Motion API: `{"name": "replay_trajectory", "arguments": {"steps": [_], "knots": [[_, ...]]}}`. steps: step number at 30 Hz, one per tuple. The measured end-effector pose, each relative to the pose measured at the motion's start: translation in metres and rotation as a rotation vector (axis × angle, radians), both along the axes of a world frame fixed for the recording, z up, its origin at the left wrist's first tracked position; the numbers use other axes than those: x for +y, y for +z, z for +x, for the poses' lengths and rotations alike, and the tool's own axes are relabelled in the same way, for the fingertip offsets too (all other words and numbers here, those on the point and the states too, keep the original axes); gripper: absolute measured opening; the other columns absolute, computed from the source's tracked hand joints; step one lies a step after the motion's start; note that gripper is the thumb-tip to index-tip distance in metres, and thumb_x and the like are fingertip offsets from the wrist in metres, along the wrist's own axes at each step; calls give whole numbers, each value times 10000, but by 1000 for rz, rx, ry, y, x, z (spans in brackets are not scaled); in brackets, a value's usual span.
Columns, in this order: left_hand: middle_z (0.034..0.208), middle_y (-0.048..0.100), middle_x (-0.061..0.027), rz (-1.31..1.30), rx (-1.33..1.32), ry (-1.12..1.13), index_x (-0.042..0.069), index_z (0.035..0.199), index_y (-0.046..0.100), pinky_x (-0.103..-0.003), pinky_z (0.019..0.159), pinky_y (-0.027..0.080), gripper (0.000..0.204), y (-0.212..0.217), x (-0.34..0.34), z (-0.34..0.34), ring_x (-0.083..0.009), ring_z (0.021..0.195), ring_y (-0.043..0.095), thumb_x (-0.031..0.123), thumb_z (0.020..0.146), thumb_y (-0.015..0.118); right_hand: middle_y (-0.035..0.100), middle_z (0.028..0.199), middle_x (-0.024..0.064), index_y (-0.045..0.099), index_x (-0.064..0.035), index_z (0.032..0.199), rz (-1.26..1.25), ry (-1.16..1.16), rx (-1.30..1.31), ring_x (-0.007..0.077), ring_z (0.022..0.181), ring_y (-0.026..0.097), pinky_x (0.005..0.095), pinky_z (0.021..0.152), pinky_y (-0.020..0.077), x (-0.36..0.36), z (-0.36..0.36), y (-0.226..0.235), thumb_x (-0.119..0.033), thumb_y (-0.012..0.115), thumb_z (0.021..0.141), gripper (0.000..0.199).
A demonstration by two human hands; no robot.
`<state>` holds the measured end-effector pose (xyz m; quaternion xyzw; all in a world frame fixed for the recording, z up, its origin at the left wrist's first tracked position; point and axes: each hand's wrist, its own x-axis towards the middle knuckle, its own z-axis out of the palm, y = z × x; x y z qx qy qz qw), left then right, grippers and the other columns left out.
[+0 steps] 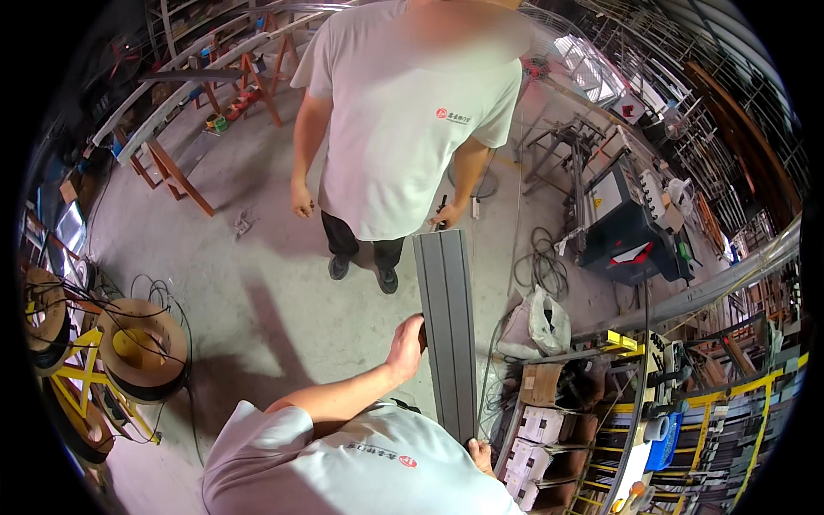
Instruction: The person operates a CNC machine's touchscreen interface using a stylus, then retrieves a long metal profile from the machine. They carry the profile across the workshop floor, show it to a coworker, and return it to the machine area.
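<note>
A long dark grey grooved panel profile (pixel 448 335) stretches away from my body toward a co-worker. My left hand (pixel 405 350) grips its left edge partway along, the fingertips hidden behind it, where a small dark patch shows that I cannot make out. Close to my shirt, my right hand (pixel 481 455) holds the near end at its right corner, thumb on the edge. Just past the far end, the co-worker's hand (pixel 451 213) holds a small black tool (pixel 441 206); whether it touches the panel I cannot tell.
The co-worker (pixel 403 129) stands facing me. Left are large cable spools (pixel 142 348) on a yellow frame, with sawhorses (pixel 176 176) farther back. On the right stand a dark machine (pixel 631 227), coiled cable (pixel 545 262), a white sack (pixel 541 322), stacked boxes (pixel 536 429) and a yellow rack (pixel 704 429).
</note>
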<state>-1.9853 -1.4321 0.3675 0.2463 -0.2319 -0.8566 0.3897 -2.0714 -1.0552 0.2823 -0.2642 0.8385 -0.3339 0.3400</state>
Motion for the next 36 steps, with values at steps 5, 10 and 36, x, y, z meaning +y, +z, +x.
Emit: {"name": "replay_trajectory", "arguments": {"steps": [5, 10, 36], "knots": [[1150, 643, -76, -32, 37, -129, -13, 1149, 593, -317, 967, 438, 237, 7, 13, 15, -177, 1079, 585, 82, 936, 554, 482, 614, 136, 536, 54, 785, 0, 36, 35, 209, 620, 465, 393, 571, 405, 13, -3, -11, -550, 491, 921, 621], [1145, 644, -77, -40, 24, -150, -17, 1168, 583, -314, 960, 444, 252, 15, 10, 18, -173, 1072, 588, 105, 948, 562, 466, 605, 122, 530, 53, 768, -44, 25, 24, 194, 608, 455, 377, 560, 394, 6, 2, -4, -538, 489, 928, 614], [951, 671, -4, -168, -32, -238, -10, 1034, 661, -249, 815, 473, 227, 39, -8, 0, -69, 851, 574, 117, 859, 728, 609, 1194, 194, 519, 135, 1271, 80, -171, -425, 258, 1116, 559, 353, 951, 434, -25, -6, -21, -686, 403, 924, 899]]}}
